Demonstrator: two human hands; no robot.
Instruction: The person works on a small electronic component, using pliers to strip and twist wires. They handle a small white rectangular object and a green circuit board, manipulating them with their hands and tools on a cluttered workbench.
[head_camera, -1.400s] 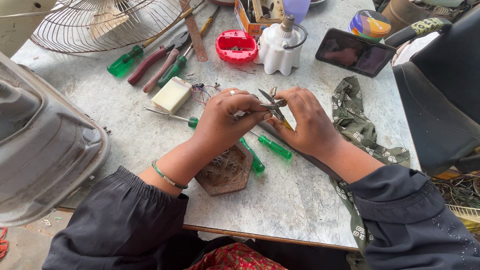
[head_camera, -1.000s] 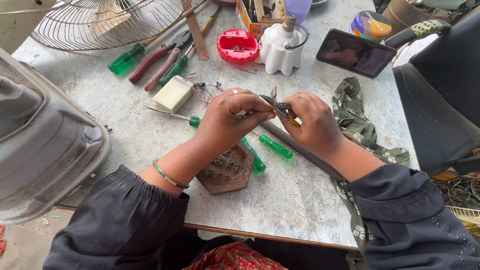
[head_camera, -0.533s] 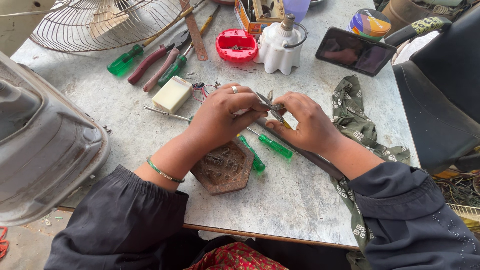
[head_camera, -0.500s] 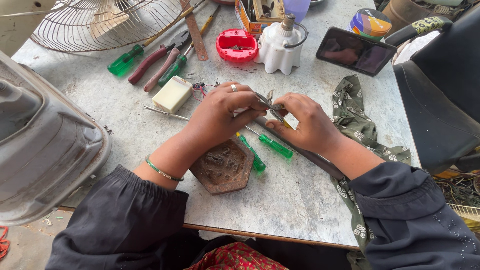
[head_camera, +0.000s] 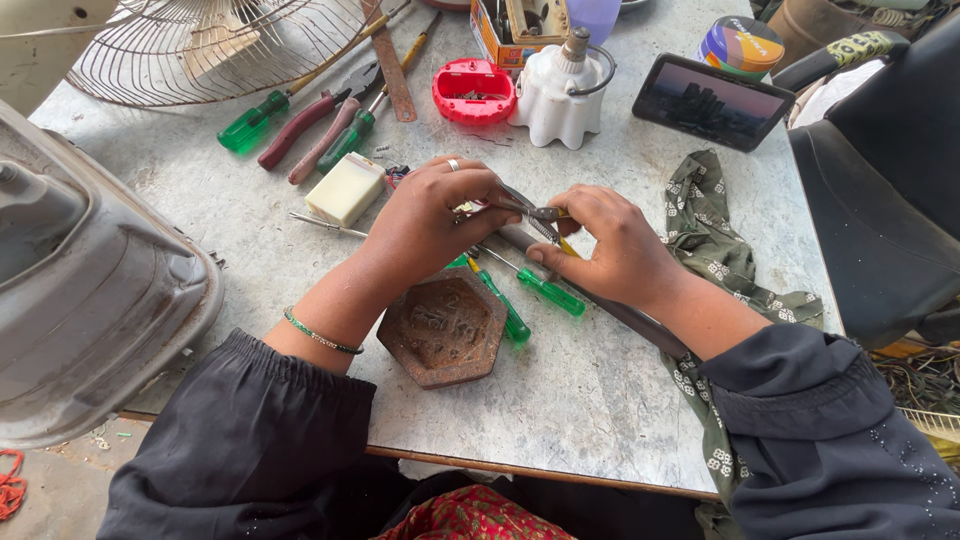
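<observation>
Both hands meet above the grey table (head_camera: 600, 400). Right hand (head_camera: 625, 250) grips dark-handled pliers (head_camera: 545, 215) — jaws at a small metal part pinched by the left hand (head_camera: 430, 215). Green screwdrivers (head_camera: 550, 292) lie just below — rusty hexagonal weight (head_camera: 443, 328) nearby.

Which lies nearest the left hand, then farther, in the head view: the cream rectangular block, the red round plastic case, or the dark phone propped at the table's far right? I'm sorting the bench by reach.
1. Cream rectangular block: just left of the left hand.
2. Red round plastic case: straight beyond the hand.
3. Dark phone: far right, past the right hand.
</observation>
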